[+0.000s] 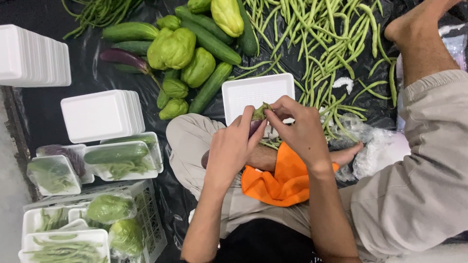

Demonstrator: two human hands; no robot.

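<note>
Your left hand point(229, 148) is curled around a purple eggplant point(255, 127), fingers closed on its body so that most of it is hidden; only a dark strip near the thumb and a rounded end below the palm show. Your right hand point(297, 127) meets it from the right, fingertips pinched at the green stem cap, though whether they grip the cap itself or something small against it is hard to make out. The eggplant sits over your lap, just near of an empty white foam tray point(243, 95) lying on the black plastic sheet point(87, 73). An orange cloth point(282, 178) drapes beneath your right wrist. Far of the tray lie chayotes point(171, 47) and cucumbers point(210, 43), with long beans point(317, 44) spread to the right. A second eggplant point(124, 57) lies far left. Stacks of trays point(100, 114) stand at left, with wrapped packs point(121, 157) near them; their contents blur under film. Another person's leg point(419, 39) is cut off at far right.
</note>
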